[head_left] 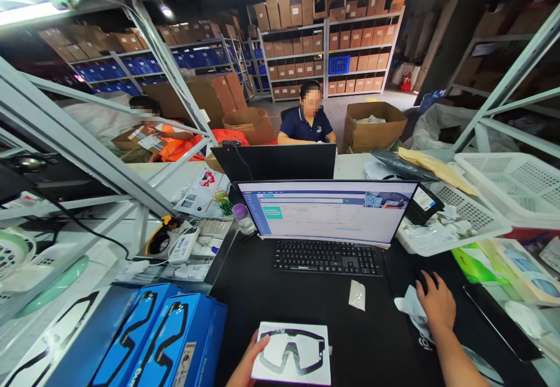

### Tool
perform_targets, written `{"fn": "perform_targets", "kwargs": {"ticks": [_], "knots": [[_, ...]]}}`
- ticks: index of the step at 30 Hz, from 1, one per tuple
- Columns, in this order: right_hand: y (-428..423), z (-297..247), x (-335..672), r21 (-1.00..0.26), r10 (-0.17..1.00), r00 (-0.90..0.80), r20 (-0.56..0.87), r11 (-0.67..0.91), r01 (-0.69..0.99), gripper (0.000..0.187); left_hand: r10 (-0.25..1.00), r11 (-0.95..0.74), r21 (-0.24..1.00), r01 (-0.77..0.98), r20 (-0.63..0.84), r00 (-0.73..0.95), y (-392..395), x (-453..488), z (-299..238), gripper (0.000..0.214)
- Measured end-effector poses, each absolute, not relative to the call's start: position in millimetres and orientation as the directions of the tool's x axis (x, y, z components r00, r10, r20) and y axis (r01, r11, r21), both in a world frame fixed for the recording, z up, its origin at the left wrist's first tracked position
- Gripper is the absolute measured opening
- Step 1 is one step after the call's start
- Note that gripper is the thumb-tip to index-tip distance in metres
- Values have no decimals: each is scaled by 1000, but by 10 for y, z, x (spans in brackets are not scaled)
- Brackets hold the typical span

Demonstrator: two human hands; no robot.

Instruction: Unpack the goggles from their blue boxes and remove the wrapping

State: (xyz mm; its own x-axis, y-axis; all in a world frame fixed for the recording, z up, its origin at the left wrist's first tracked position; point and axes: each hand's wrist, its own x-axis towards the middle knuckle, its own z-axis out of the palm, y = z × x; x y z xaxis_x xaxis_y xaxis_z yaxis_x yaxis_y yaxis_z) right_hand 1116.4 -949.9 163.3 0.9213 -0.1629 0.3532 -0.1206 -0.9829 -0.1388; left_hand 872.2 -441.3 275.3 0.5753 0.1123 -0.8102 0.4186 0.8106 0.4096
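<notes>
My left hand (250, 356) rests at the bottom edge, thumb and fingers holding the left side of a white box printed with goggles (292, 353) that lies on the black desk mat (332, 311). My right hand (435, 302) lies curved over a black computer mouse (423, 279), next to crumpled white paper (409, 308). Ahead of both hands sit a black keyboard (328, 257) and a wide lit monitor (327, 210). A small clear packet (357, 295) lies between keyboard and box.
Blue goggle boxes (161, 340) are stacked at lower left. White plastic baskets (455, 215) with packets stand on the right, beside a black phone (501, 323). Two people sit behind the monitors, one in dark blue (306, 124), one in orange (168, 142). Shelves of cartons (332, 48) fill the back.
</notes>
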Motion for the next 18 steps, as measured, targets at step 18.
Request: {"fn": "perform_targets", "kwargs": {"ticks": [18], "knots": [[-9475, 1644, 11135, -126, -168, 922, 350, -983, -131, 45, 85, 774, 431, 464, -797, 598, -4362, 8693, 2690, 55]]}}
